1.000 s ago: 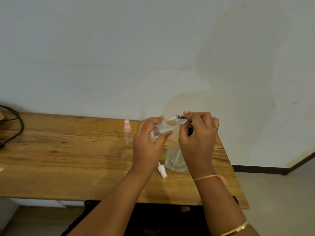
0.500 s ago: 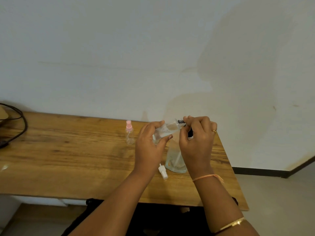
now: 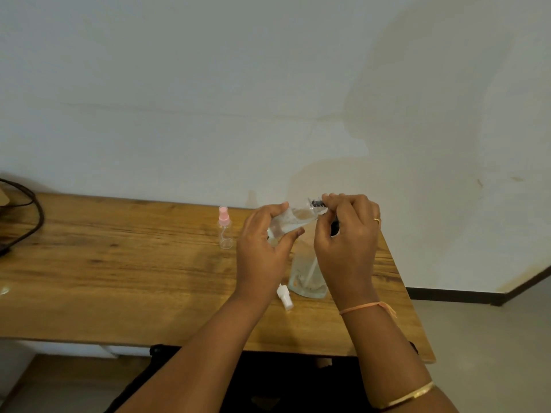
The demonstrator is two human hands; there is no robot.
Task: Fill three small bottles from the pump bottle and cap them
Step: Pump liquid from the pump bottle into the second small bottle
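Head view, and I'm looking down over a wooden table set against a pale wall. The left hand is up off the table, thumb and fingers wrapped round a small clear bottle. The bottle is tilted, mouth pointing up and to the right, with some liquid inside. At that mouth sits a black ridged piece; cap or nozzle, I can't tell from here. The right hand has its fingertips pinched tight on it, the other fingers curled in, a ring on one of them.

Below the right hand the pump bottle stands on the table, clear, a white tube showing inside, its top hidden behind the hand. Just beside its base, on the left, a white spray top lies on its side. Further left, well apart from the hands, a pink-capped spray bottle stands upright. A dark cable loops over the table's far left end.
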